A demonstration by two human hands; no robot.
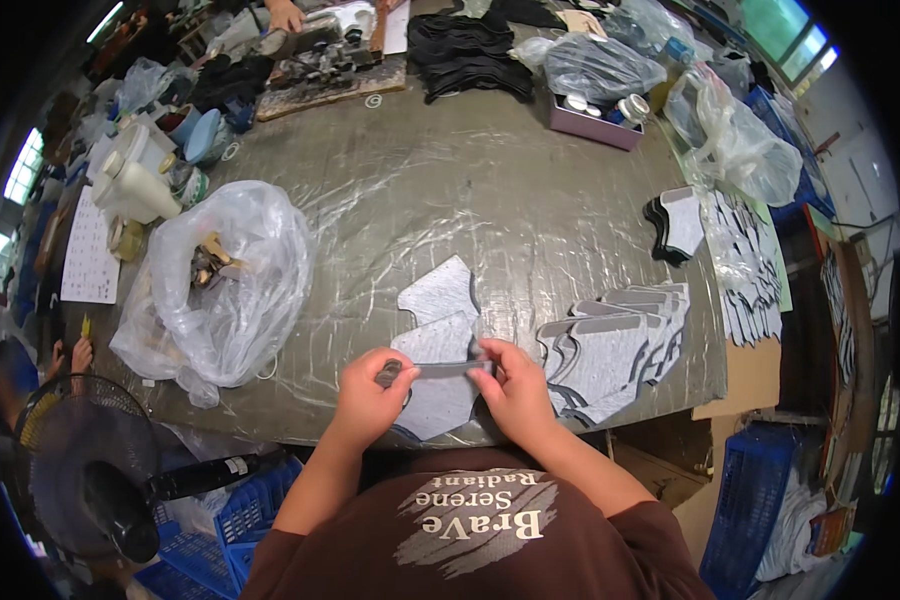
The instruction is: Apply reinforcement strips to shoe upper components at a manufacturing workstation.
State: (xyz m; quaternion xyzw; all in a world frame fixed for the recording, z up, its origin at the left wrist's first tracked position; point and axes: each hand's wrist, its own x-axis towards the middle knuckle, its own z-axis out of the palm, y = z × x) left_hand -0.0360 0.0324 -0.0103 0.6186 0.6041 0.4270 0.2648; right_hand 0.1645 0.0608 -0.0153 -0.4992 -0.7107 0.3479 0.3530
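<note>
Near the table's front edge, my left hand (372, 392) and my right hand (515, 388) each pinch one end of a dark grey strip (440, 370). The strip is stretched straight across a light grey cut piece (432, 408) with curved, dark-edged sides. More of the dark grey material shows at my left fingertips; whether it is part of the same strip I cannot tell. Just beyond lie overlapping light grey pieces (438, 287) of similar shape. To the right of my right hand is a fanned row of grey pieces (610, 362), several with a dark band along the top.
A clear plastic bag (288, 250) with small brownish bits stands at left. A small stack of grey pieces (680, 225) sits at right, near a purple box (595, 128) of jars. Black pieces (470, 55) lie at the back. A fan (85, 470) stands off the table's left front.
</note>
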